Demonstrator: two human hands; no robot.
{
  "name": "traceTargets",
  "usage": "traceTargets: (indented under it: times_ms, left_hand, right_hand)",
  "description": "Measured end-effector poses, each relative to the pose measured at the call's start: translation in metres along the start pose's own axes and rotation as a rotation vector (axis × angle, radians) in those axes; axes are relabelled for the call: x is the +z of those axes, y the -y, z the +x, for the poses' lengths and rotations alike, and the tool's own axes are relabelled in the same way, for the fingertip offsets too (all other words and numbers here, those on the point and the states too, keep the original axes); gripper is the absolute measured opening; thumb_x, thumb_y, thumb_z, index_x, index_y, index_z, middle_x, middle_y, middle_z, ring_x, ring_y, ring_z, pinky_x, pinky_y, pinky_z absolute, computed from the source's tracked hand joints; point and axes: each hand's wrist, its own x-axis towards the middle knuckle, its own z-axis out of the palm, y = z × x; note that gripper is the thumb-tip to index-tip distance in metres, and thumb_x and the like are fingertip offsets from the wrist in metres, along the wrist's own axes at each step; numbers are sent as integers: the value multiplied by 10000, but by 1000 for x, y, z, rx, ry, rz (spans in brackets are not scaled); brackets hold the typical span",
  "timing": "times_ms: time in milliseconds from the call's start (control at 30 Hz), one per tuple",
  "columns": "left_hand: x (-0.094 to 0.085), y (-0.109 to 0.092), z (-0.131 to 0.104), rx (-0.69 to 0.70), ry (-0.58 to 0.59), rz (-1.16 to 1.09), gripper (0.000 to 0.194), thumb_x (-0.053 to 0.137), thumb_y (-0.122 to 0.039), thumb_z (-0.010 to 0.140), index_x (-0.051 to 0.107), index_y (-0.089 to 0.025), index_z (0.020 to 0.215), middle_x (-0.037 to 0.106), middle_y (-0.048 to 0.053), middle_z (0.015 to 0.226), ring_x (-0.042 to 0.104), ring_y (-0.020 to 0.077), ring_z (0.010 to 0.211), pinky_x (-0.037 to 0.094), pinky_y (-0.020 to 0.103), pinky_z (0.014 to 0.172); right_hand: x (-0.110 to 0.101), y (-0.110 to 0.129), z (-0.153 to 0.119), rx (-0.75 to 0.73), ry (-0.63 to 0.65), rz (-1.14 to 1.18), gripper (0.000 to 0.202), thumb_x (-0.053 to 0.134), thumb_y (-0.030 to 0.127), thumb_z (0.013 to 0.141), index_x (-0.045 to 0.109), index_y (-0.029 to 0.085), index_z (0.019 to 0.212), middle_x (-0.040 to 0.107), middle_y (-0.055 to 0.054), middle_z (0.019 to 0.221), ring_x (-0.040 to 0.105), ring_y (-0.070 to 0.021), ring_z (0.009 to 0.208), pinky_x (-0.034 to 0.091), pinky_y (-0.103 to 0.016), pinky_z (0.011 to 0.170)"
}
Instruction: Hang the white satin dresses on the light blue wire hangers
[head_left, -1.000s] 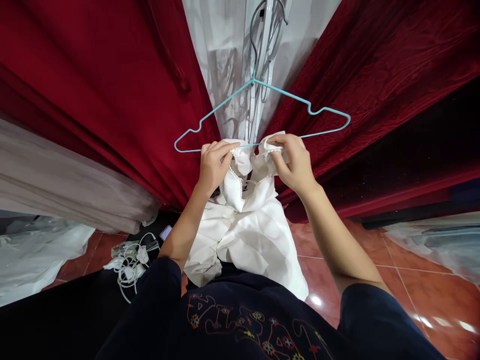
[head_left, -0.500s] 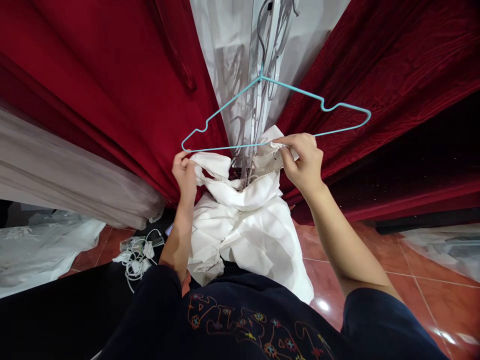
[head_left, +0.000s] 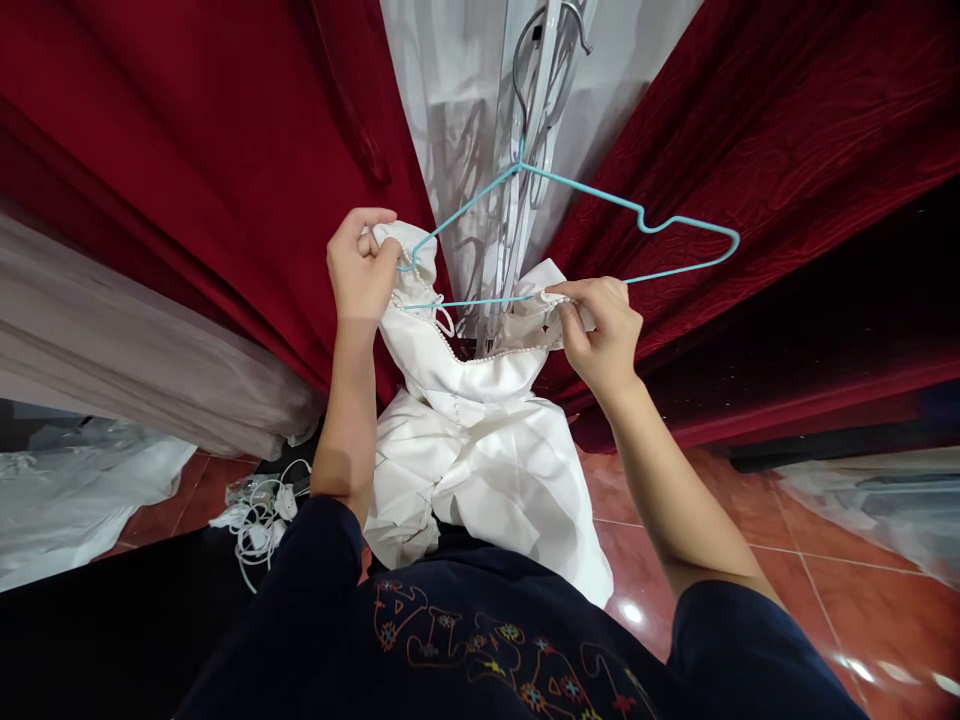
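A white dress [head_left: 480, 380] with a beaded neckline hangs down in front of me, its full skirt against my shirt. My left hand [head_left: 361, 265] is closed on the dress's left shoulder strap, which now lies over the left end of the light-blue hanger [head_left: 585, 188]. My right hand [head_left: 604, 325] pinches the beaded edge of the right strap beside the hanger's bottom bar. The hanger's right end sticks out bare, above and beyond my right hand. Its metal hook rises toward a white rack.
A white metal stand [head_left: 536, 130] rises at the back centre. Dark red drapes [head_left: 225, 120] flank it on both sides. White cables [head_left: 262, 525] lie on a black surface [head_left: 135, 590] at lower left. Sheer white fabric [head_left: 82, 490] spreads over the reddish tiled floor [head_left: 855, 610].
My left hand has risen, lifting the left strap up and over the hanger's left end. My right hand has stayed nearly in place, still gripping the right strap.
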Motion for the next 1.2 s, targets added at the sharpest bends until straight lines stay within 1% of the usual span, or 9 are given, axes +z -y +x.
traceTargets:
  times_ms: [233,333,400,567,667,800,1000,1100,1200]
  left_hand:
    - [-35,-42,-27,-89,67,59,230,641,-12,744,783,-165,840,501,-58,528,375,55,385,242,208,370]
    - [-37,-45,-28,-118,120,34,163,731,-87,796,786,-179,920,493,-54,555,410,62,392,279,219,358]
    - [-26,-34,-23,-66,106,9,150,813,-238,879,748,-205,1010,510,-48,625,529,82,484,388,212,426]
    - [8,9,0,113,62,-49,566,804,-700,938,631,-243,1224,619,-31,823,666,119,788,562,256,698]
    - [20,12,-12,310,23,-63,667,692,-818,951,636,-236,1271,705,27,1097,696,156,1020,598,344,925]
    - [36,-10,-63,445,35,209,404,470,-578,1159,688,-248,1244,691,85,1290,637,245,1316,511,484,1161]
    - [65,-12,-103,484,567,259,360,404,-179,1126,758,-227,1170,774,91,1193,729,216,1180,580,386,1057]
    - [69,-7,-102,446,548,221,415,407,-75,1066,793,-220,1109,784,81,1134,746,196,1112,588,346,997]
    - [66,-7,-97,423,536,196,431,433,-30,1016,815,-218,1080,764,65,1066,741,177,1014,588,313,915]
  right_hand:
    - [6,4,0,-22,-23,45,233,561,364,1089,769,265,1048,820,-35,969,742,-220,893,519,-416,902]
    - [10,6,-1,11,-22,51,241,558,373,1092,768,264,1048,817,-34,968,740,-221,894,520,-417,910]
    - [11,8,-1,31,-20,48,251,555,391,1094,766,263,1048,815,-37,970,740,-222,902,520,-417,918]
    - [10,11,1,44,-25,29,268,528,400,1109,749,257,1056,805,-34,969,730,-212,884,505,-405,908]
    - [10,9,2,39,-38,33,274,518,410,1115,741,258,1067,796,-35,963,716,-210,874,502,-401,901]
    - [10,5,1,54,-43,29,309,500,438,1117,743,258,1055,782,-38,941,705,-211,868,522,-397,891]
    - [13,8,-1,42,-68,39,249,532,393,1109,742,265,1071,782,-41,959,710,-211,886,542,-402,889]
    - [12,5,-7,-10,-92,46,209,556,362,1085,741,264,1077,780,-55,991,732,-230,948,570,-439,922]
    - [-1,-7,-15,-43,-270,-18,153,632,350,1020,756,262,1038,731,-68,962,710,-252,942,572,-464,883]
